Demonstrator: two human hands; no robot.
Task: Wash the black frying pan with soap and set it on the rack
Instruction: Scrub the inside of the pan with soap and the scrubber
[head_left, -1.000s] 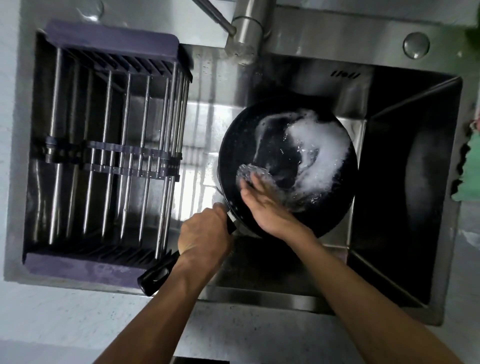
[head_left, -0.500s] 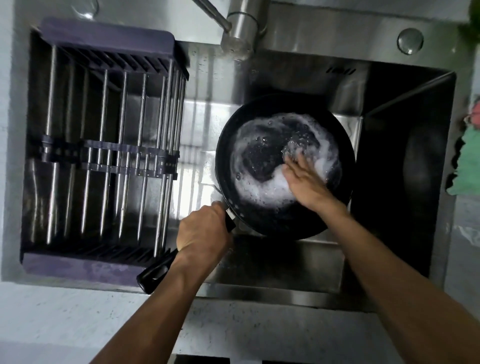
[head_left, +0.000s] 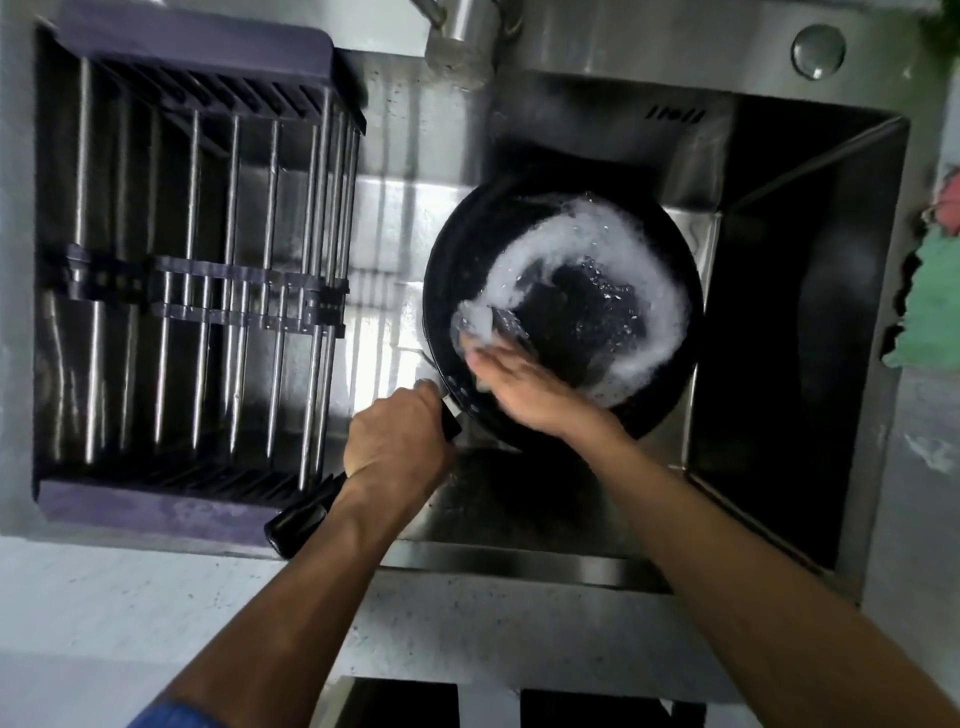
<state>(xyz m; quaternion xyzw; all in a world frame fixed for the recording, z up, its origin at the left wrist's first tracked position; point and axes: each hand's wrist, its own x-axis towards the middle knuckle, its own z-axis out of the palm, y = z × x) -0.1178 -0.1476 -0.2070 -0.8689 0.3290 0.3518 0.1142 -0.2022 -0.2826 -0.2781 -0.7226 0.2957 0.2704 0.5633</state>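
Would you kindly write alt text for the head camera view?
Over a steel sink, the left hand grips the handle of a black frying pan while the right hand presses a scrubber into the soapy foam inside. A purple-framed rack sits left.

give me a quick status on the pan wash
Left hand grips pan handle. Right hand flat, scrubbing soapy frying pan. Rack not yet used.

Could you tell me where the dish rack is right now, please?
In the head view, the dish rack spans the sink's left part, left of the soapy frying pan.
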